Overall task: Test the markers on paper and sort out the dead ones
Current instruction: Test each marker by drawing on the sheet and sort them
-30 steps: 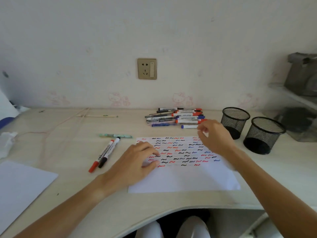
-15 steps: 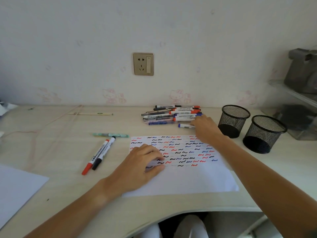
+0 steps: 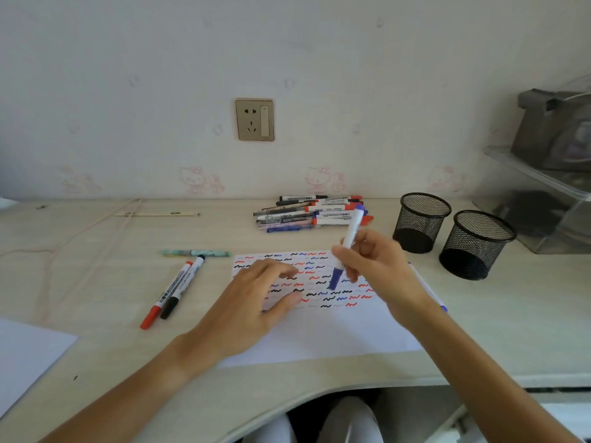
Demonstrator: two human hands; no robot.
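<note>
My right hand pinches the white-barrelled blue marker over the far half of the white paper sheet covered in squiggles. Its long axis runs steeply, blue cap end down toward the sheet, other blue end up and away toward the marker pile beyond the sheet. My left hand rests flat on the sheet, fingers relaxed. I should keep the sheet pinned, uncap, then stroke lightly on bare paper.
</note>
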